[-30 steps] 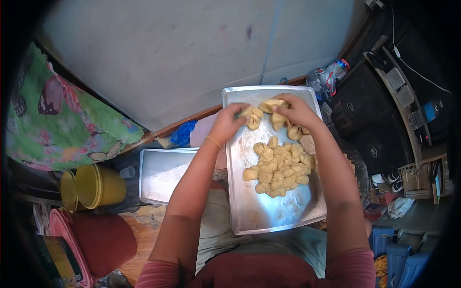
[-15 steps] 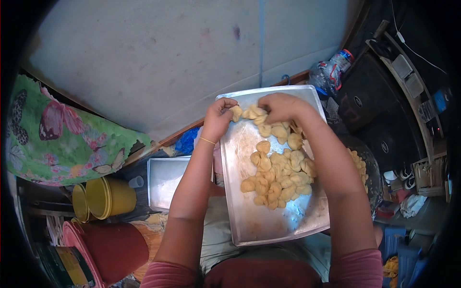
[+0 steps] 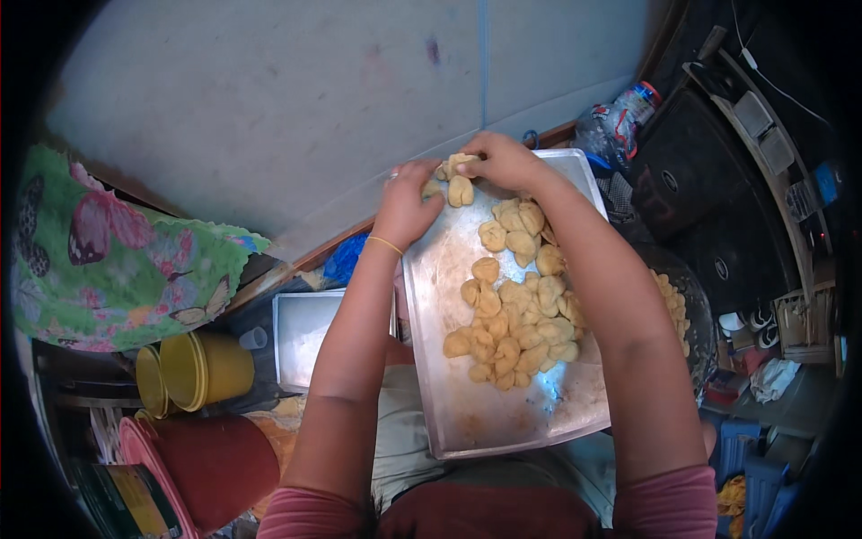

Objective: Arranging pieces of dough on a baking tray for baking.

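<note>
A large metal tray (image 3: 436, 413) lies over my lap with many pale-yellow, knotted dough pieces (image 3: 521, 323) piled on it. My left hand (image 3: 409, 199) is curled at the tray's upper left, fingers round a small dough piece (image 3: 432, 188), partly hidden. My right hand (image 3: 503, 163) pinches another piece (image 3: 461, 163) at the tray's top edge, close to my left hand. One loose piece (image 3: 460, 193) sits just below my right fingertips.
A second metal tray (image 3: 301, 332) lies at left, beside yellow buckets (image 3: 206, 373) and a red bucket (image 3: 215, 472). Floral cloth (image 3: 117, 251) hangs far left. A dark round pan (image 3: 696, 337) with dough pieces, black cases (image 3: 691, 207) and plastic containers (image 3: 606, 135) crowd the right. A wall stands ahead.
Both hands have moved up toward the tray's top left corner, carrying dough pieces away from the upper group, which now shows more plainly below them.
</note>
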### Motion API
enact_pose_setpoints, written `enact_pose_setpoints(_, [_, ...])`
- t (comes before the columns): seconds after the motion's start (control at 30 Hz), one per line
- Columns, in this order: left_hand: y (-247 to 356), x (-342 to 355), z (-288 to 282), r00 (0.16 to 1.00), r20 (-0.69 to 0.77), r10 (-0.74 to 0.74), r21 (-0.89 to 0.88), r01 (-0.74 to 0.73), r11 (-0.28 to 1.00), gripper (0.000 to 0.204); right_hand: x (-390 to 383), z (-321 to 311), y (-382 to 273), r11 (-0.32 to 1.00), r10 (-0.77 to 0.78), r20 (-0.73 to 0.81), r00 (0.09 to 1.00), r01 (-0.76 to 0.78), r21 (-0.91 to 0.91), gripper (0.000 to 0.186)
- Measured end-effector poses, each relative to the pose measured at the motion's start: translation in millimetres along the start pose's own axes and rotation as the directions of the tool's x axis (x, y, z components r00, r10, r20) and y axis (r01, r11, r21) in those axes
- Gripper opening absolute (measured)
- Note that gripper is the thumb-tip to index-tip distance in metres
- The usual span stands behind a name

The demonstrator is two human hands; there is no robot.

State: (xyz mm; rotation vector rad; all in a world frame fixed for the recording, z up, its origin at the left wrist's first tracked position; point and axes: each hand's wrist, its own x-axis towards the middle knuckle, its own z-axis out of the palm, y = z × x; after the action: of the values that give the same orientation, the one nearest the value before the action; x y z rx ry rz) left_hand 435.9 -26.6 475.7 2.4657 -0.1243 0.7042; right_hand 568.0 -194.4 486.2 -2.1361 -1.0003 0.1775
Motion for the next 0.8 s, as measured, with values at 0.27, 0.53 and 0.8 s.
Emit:
enact_pose_setpoints(0.27, [-1, 22, 7, 0.964, 0.226, -0.140, 0.028, 0.137, 0.990, 0.037, -25, -28, 12, 0.993, 0.059, -0.154, 0.986, -0.074, -0.096, 0.019])
enact_pose_setpoints(0.53, [-20, 40, 7, 0.925, 0.378, -0.023, -0.196, 0.105, 0.975, 0.034, -47, 3, -36, 0.931, -0.082, 0.051, 0.995, 0.095, -0.353, 0.025])
enact_pose_setpoints(0.8, [20, 56, 22, 0.969, 0.241, 0.054, -0.105, -0.030, 0.994, 0.030, -41, -57, 17, 0.974, 0.072, -0.203, 0.977, -0.113, -0.198, 0.023])
